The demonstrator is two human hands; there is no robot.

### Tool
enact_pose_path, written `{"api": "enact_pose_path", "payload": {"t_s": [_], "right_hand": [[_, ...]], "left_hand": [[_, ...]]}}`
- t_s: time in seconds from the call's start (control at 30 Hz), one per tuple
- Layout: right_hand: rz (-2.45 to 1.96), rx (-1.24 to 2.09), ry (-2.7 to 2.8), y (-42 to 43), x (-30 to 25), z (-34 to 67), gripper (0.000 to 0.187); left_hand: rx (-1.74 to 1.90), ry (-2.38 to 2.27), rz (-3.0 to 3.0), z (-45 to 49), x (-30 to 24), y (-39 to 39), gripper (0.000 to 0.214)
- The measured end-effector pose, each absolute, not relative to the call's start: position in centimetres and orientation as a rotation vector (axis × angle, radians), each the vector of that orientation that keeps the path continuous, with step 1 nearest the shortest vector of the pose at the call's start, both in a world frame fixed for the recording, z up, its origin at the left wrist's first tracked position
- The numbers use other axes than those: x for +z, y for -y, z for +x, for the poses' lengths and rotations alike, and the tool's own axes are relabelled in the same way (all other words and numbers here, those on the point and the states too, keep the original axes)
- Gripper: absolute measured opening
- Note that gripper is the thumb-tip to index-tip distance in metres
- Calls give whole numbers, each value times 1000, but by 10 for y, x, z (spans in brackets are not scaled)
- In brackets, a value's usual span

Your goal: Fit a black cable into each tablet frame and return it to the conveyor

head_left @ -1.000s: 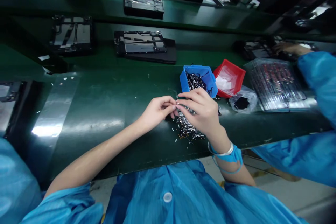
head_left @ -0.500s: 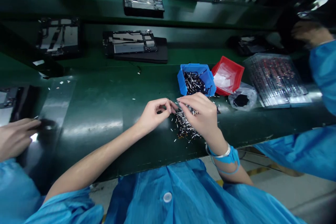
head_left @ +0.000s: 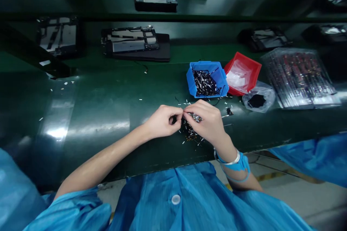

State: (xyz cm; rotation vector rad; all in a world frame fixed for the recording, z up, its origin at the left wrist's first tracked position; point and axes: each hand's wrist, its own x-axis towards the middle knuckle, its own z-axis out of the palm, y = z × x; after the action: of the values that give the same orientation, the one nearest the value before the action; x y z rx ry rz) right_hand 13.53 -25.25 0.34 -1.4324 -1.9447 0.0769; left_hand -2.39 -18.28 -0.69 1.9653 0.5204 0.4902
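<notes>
My left hand [head_left: 162, 121] and my right hand [head_left: 206, 120] meet fingertip to fingertip over a small heap of thin black and silver parts [head_left: 191, 131] on the green bench. Both hands are pinched shut on a tiny dark piece between them; I cannot make out what it is. My right hand covers most of the heap. Just beyond my hands stands a blue bin [head_left: 193, 87] filled with the same thin parts. A blue strap and a bracelet circle my right wrist [head_left: 233, 160].
A red bin [head_left: 254, 65] with clear film stands right of the blue one, then a small plastic bag with a black piece [head_left: 257, 100] and a clear tray of parts [head_left: 299, 77]. Opened device frames [head_left: 130, 39] lie on the belt beyond. Blue sleeves of neighbours show at both sides.
My hands have closed together over the heap. The neighbour's hand at the left has left the view, and the one at the far right has withdrawn.
</notes>
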Motion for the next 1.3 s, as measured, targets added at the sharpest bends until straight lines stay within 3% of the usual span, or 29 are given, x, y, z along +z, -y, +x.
{"api": "enact_pose_path", "payload": {"t_s": [0.13,0.27,0.4,0.6,0.77,0.87,0.93,1.03,1.13,1.2,1.3], "right_hand": [[-1633,-18,1978,255,-1,135,17],[-1855,-324,1815,261,-1,148,18],[-1678,-369,1868,269,4,152,25],[-1368,-271,1953,261,-5,140,13],[-1378,-191,1709,252,-14,146,14],[-1389,-156,1659,251,-17,151,14],[-1398,-137,1654,252,-18,153,14],[-1428,-128,1628,254,-17,157,15],[-1467,-126,1580,255,-15,161,15],[-1477,-121,1551,255,-13,163,16],[-1497,-109,1524,257,-13,165,18]], "left_hand": [[367,-492,1970,-23,-6,181,12],[278,-424,1622,-25,-2,177,12],[255,-370,1354,-25,-1,173,13],[186,-329,1403,-30,-1,171,21],[724,-1077,2161,-51,-24,118,38],[612,-1453,2351,-57,-42,89,56],[428,-1387,2435,-52,-47,93,59],[299,-1018,2553,-38,-42,130,55],[439,-861,2475,-36,-30,162,38],[561,-944,2362,-45,-21,157,26],[814,-1350,2129,-67,-9,108,25]]}}
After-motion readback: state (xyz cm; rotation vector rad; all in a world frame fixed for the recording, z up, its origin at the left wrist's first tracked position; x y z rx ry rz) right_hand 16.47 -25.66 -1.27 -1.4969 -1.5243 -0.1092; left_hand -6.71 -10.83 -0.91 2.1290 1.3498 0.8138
